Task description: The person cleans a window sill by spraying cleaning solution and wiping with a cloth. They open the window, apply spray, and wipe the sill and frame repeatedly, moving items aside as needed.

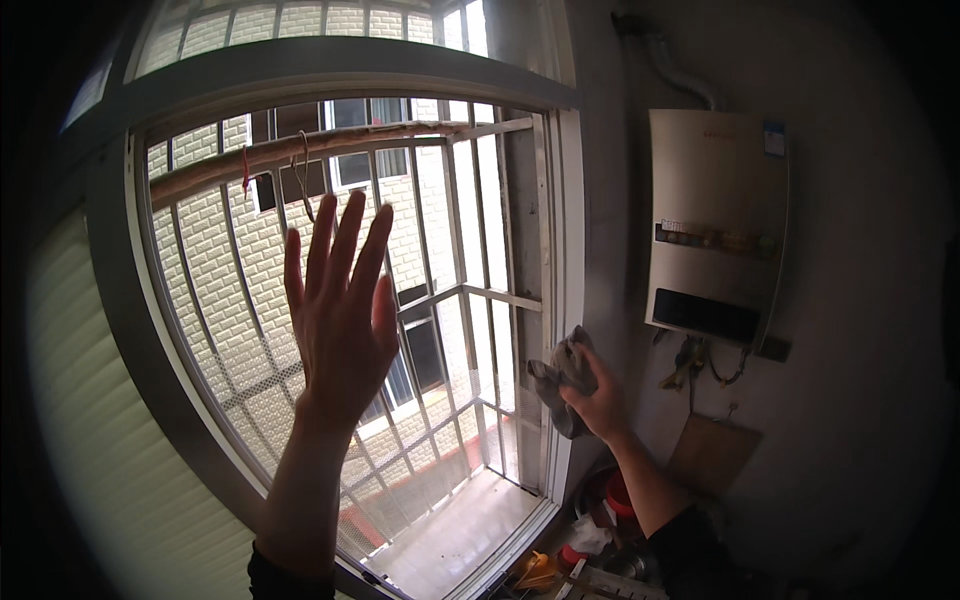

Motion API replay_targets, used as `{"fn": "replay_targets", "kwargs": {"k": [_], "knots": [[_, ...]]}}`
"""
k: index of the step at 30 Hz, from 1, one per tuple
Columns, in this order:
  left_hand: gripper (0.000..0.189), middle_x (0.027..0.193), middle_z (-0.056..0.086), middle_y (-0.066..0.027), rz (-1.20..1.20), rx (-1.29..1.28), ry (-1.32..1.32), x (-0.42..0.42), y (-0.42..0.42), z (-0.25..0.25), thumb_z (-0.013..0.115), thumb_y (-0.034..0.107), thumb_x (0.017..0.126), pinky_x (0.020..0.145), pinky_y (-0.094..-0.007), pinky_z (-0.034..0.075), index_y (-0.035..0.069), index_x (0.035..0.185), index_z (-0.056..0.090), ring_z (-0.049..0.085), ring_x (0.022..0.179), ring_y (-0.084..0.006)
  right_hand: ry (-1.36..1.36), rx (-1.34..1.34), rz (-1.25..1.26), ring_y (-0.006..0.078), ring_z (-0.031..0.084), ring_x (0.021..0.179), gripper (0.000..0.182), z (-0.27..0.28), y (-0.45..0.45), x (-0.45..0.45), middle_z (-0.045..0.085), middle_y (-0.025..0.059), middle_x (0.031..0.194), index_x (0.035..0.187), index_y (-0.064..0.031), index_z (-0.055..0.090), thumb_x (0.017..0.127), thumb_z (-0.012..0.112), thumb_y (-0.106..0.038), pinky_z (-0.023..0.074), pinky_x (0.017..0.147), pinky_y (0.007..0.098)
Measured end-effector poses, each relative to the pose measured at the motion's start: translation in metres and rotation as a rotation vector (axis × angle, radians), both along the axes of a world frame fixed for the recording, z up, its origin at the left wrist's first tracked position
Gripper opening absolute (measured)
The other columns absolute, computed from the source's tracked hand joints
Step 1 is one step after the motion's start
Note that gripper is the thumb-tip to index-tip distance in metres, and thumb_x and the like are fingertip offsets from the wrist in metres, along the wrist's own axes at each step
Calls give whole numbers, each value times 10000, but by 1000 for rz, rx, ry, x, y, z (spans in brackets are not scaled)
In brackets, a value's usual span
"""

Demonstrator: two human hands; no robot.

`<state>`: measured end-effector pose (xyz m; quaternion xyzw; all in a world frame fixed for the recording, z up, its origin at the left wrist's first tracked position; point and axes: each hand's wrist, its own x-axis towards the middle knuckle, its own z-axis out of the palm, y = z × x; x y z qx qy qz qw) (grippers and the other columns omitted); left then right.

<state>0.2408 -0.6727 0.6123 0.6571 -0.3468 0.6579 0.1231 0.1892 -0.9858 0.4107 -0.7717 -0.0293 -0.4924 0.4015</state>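
My left hand [341, 307] is raised before the window, fingers extended and apart, with nothing in it. Whether its palm touches glass I cannot tell. On the right, my right hand [600, 394] grips a crumpled grey cloth [566, 375] against the right side of the white window frame [566, 285]. Part of the cloth is hidden behind the fingers. Beyond the frame stand metal security bars [450, 225], and a wooden pole [360, 136] crosses them near the top. A wire hook [301, 169] and a red tie [245, 172] hang from the pole.
A wall-mounted water heater [712, 195] hangs at right, with pipes below and a brown board [712, 454] lower down. Under my right arm are a red container [619, 495], a yellow-orange object [536, 570] and a metal bowl [628, 562]. A ribbed pale panel [150, 450] is at left.
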Motion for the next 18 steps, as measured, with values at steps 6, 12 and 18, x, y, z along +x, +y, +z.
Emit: {"fn": "replay_targets", "kwargs": {"k": [6, 12, 18], "knots": [[769, 1571, 343, -45, 198, 30, -423, 0, -8, 128, 681, -46, 812, 1224, -505, 169, 244, 1475, 421, 289, 1468, -213, -20, -161, -73, 313, 546, 1208, 678, 57, -15, 15, 540, 160, 1284, 1323, -78, 505, 706, 786, -91, 445, 1007, 382], [667, 1340, 551, -113, 334, 155, -347, 19, 11, 181, 829, 83, 737, 1070, -448, 429, 144, 1331, 532, 531, 1264, -281, -163, -579, -326, 424, 478, 1237, 601, 181, -11, 45, 389, 192, 1431, 1255, -169, 592, 692, 794, -108, 468, 982, 481], [465, 1123, 660, -81, 240, 106, -277, 20, -3, 193, 797, 160, 790, 993, -422, 473, 121, 1216, 613, 619, 1104, -259, -244, -980, -762, 343, 500, 1166, 392, 318, -55, 132, 482, 85, 1316, 1187, -177, 643, 803, 658, -98, 465, 929, 519]]}}
